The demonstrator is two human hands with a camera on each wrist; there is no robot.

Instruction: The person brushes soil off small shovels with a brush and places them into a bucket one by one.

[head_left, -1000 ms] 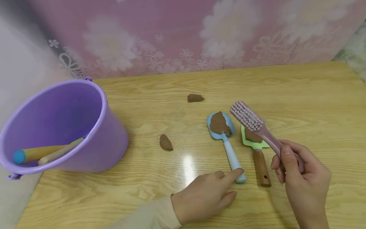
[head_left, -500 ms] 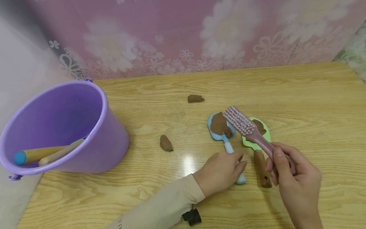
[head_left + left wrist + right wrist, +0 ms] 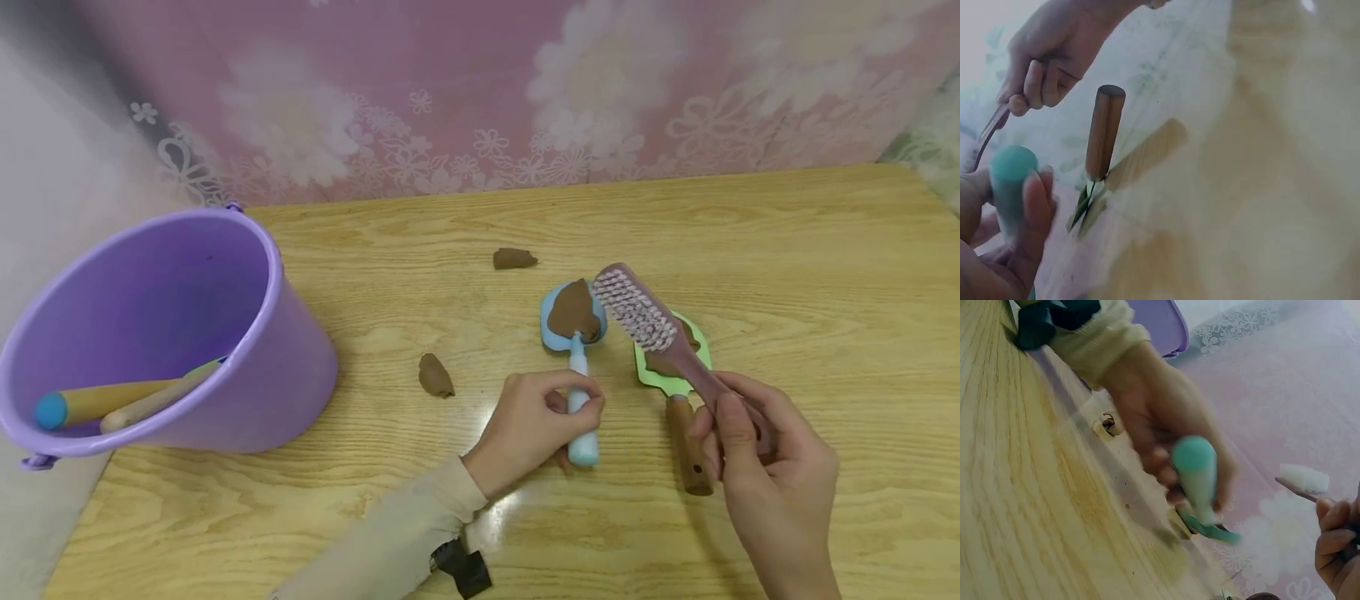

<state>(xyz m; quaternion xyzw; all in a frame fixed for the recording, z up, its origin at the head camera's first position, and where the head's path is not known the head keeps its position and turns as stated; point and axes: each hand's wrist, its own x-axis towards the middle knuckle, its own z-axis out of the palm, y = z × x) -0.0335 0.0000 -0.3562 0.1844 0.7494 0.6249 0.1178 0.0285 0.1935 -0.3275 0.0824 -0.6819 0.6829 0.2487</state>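
My left hand (image 3: 536, 421) grips the pale blue handle of a small shovel (image 3: 577, 360), thumb and fingers curled round it. Brown clay-like stuff (image 3: 573, 310) lies on the shovel's blue blade. The handle's teal end (image 3: 1014, 164) points toward the left wrist camera. In my right hand (image 3: 780, 475) is a dusky pink brush (image 3: 693, 367), its pale bristles (image 3: 633, 308) facing up and its head slanting up to the left. Partly behind the brush lies a green shovel (image 3: 656, 379) with a wooden handle (image 3: 686, 446), also bearing brown stuff.
A purple bucket (image 3: 300, 367) stands at the left with a blue-ended yellow stick (image 3: 120, 402) and a paler stick inside. Two loose brown pieces lie on the wooden table (image 3: 360, 500), one near the middle (image 3: 436, 375), one farther back (image 3: 514, 258). A pink flowered cloth (image 3: 450, 83) hangs behind.
My left hand has gone from touching the blue shovel's handle to gripping it, and the shovel has shifted left. The brush in my right hand has moved slightly left.
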